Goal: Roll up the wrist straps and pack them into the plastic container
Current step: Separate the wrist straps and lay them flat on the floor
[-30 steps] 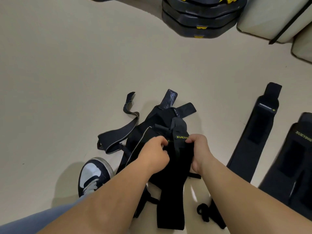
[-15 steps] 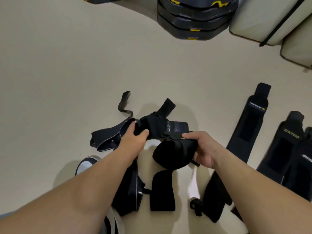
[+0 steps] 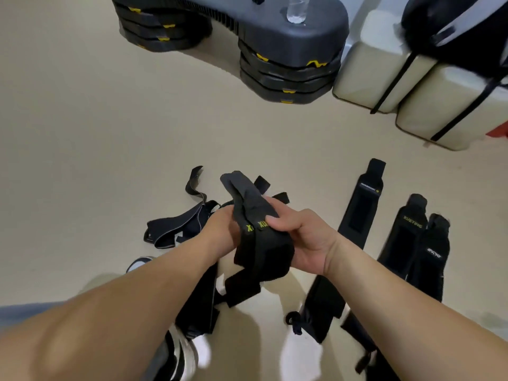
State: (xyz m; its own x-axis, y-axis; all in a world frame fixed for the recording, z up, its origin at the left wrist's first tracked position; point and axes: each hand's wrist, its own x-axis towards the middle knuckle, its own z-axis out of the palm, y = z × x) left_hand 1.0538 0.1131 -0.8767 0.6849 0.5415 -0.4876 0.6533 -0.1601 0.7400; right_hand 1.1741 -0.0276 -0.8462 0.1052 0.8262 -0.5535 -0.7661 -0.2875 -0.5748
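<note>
Left hand point(image 3: 220, 228) has left the pile point(image 3: 170, 229) and joins right hand point(image 3: 305, 240), both clutching the wrist straps point(image 3: 261, 248) above it; rolling can likely start.

Beige floor point(image 3: 82, 133) w/ blk stacked step platform point(image 3: 288, 37) & cream pads point(image 3: 365, 78) behind.

Beige floor point(image 3: 82, 133) lies open on the left and across the middle. Far edge blocked: black step platform point(image 3: 297, 37), cream strapped pads point(image 3: 365, 78) beside it. Right: flat wrist straps point(image 3: 362, 204) in a row. Near left: tangled straps point(image 3: 170, 229).
</note>
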